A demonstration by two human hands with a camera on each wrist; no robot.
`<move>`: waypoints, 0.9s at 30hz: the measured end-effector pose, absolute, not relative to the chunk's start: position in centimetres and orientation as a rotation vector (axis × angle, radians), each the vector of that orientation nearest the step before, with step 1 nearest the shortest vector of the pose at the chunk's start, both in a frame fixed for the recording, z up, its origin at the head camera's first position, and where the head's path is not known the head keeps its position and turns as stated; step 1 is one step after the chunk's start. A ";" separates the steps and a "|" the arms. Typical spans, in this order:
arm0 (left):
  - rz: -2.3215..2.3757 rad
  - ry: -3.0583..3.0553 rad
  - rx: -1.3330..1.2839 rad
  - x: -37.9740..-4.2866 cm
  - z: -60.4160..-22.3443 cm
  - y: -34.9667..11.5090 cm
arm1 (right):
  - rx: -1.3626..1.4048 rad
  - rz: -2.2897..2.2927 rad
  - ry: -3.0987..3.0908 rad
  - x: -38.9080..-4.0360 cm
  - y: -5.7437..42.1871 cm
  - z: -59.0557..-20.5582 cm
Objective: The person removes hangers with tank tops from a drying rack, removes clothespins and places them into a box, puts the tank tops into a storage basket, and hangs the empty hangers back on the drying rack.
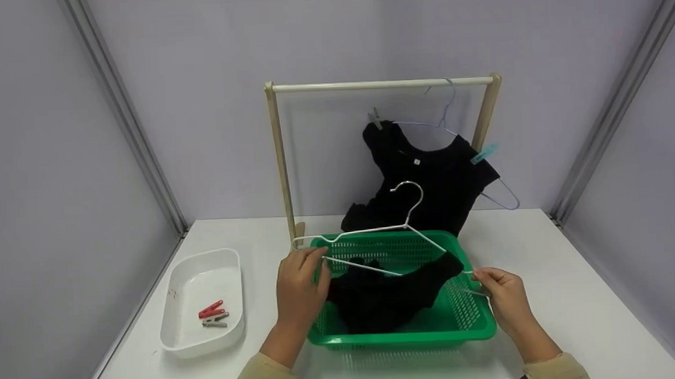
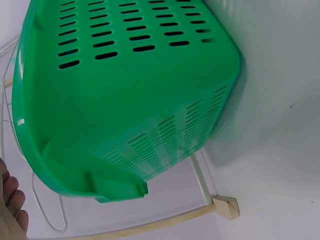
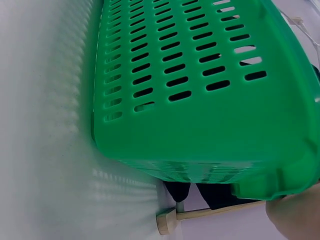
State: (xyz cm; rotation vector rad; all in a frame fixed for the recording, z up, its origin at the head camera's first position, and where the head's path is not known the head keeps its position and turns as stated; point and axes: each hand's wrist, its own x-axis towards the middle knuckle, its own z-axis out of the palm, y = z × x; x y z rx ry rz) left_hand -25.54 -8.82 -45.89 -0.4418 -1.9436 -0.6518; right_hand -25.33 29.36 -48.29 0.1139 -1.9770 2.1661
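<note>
Above a white tabletop (image 1: 570,310), the right hand (image 1: 505,296) pinches a white wire hanger (image 1: 406,226), likely light, stiff, best held by its ends; left hand (image 1: 300,285) grip unclear.

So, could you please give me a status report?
Right hand pinches white hanger; left hand at its other end, grip unclear. Black garment on hanger's right arm, drooping into green basket. Nothing obviously blocking.

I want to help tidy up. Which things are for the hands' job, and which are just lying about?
For the job:
white hanger, in the left hand and right hand
black garment, partly on it
green basket underneath
probably the rack, red peg, grey peg, white tray

Just there:
only the black top, already hung and pegged
</note>
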 end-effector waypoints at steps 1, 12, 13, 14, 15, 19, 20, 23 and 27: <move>-0.655 -1.939 -0.437 -25.6 -45.8 -8.8 | 0.120 2.169 -1.975 -25.3 29.4 -48.3; -0.678 -1.981 -0.401 -26.3 -45.6 -8.7 | 0.145 2.152 -2.015 -25.3 29.3 -48.1; -0.673 -1.992 -0.397 -26.4 -45.8 -8.7 | 0.145 2.147 -2.022 -25.2 29.4 -48.1; -0.669 -2.004 -0.395 -26.5 -45.9 -8.7 | 0.144 2.141 -2.029 -25.2 29.4 -48.1; -0.665 -2.015 -0.396 -26.6 -46.1 -8.7 | 0.144 2.137 -2.036 -25.2 29.4 -48.1; -0.664 -2.049 -0.396 -26.8 -46.6 -8.7 | 0.141 2.125 -2.044 -25.2 29.3 -48.0; -0.667 -2.052 -0.394 -26.9 -46.7 -8.7 | 0.142 2.124 -2.043 -25.2 29.3 -48.0; -0.678 -2.055 -0.377 -27.0 -46.9 -8.8 | 0.147 2.113 -2.042 -25.2 29.2 -48.0; -0.695 -2.058 -0.356 -27.2 -47.2 -8.8 | 0.163 2.097 -2.049 -25.2 29.1 -47.9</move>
